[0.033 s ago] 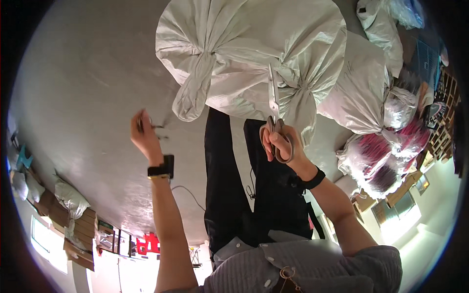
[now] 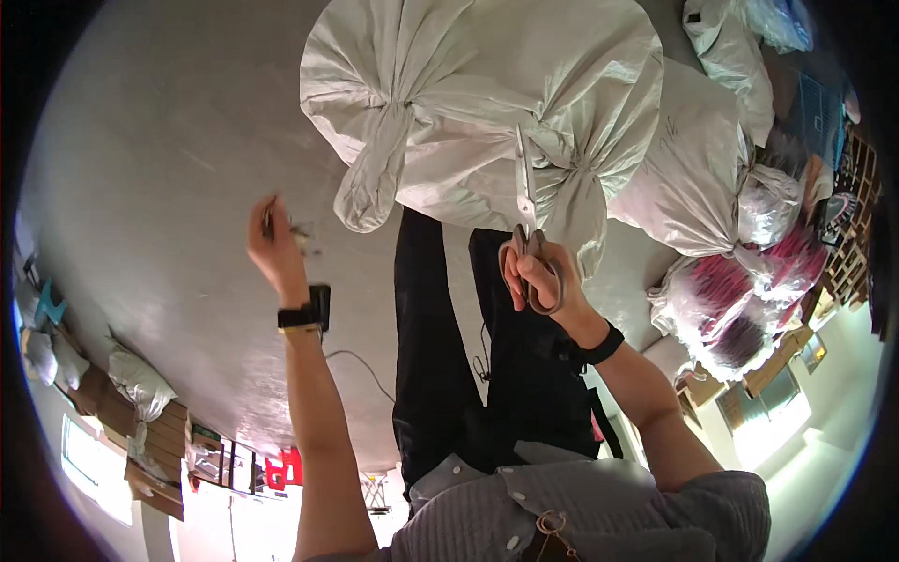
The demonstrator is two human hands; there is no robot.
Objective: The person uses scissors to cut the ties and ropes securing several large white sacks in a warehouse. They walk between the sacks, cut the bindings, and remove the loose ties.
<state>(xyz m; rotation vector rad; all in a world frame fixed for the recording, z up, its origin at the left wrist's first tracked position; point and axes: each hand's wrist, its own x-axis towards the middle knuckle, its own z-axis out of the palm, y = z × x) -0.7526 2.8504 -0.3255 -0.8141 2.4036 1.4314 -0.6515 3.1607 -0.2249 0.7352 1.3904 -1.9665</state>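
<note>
A pair of scissors (image 2: 526, 199) with grey-brown handles is gripped in my right hand (image 2: 552, 267). Its blades look closed and point away from me, in front of a large off-white sack (image 2: 487, 56). The sack has two twisted, tied ends facing me; the scissors' tip overlaps it, and I cannot tell whether they touch. Out to the left, over the grey floor, my left hand (image 2: 272, 242) is raised with its fingers curled round something dark. Short dark bits stick out beside the fingers, blurred, so their kind is unclear.
On the right lie another off-white sack (image 2: 688, 169) and a clear bag with pink and dark contents (image 2: 721, 300). A blue crate (image 2: 815, 122) stands beyond them. Cardboard boxes (image 2: 154, 431) line the left. A thin cable (image 2: 361, 370) runs across the floor by my legs.
My left hand has shifted slightly up and to the left, with the dark bits beside it moving. My right hand and the scissors stay nearly still.
</note>
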